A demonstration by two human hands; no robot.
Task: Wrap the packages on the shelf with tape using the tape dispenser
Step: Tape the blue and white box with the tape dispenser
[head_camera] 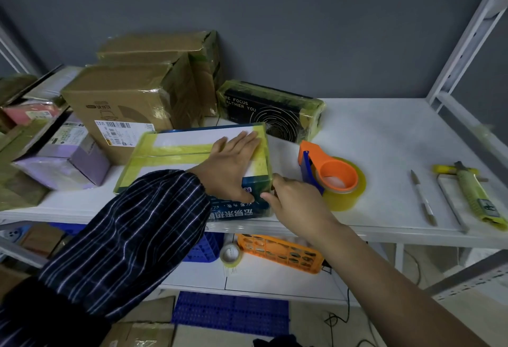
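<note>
Blue-and-white package (192, 151) lies flat at the front edge of the white shelf (384, 137), left of centre. Its top carries yellowish tape bands along the edges and across the middle. The near side face is blue with white printed characters.

Left hand (233, 162) – fingers straight and together, pressed flat on the right part of the package top, thumb reaching down over the near face. The forearm is in a dark striped sleeve (123, 236).

Right hand (294, 201) – at the near right corner of the package, thumb against the blue face, the other fingers curled at the corner edge. Cannot tell whether they pinch tape or only press there. The forearm is bare.

Tape dispenser (330, 170), orange and blue with a roll of yellowish tape, sits on the shelf just right of the package and behind the right hand. It is not held.

Other items on the shelf:
- Black package (269, 115), taped, behind the dispenser.
- Two brown cartons (123, 99), taped, at the back left.
- Purple box (74, 159) at the left.
- Pen (423, 198) and a tape-wrapped tool (472, 192) at the far right, well apart from the hands.

Lower shelf: orange basket (280, 253), with a spare tape roll (231, 254) beside it.
</note>
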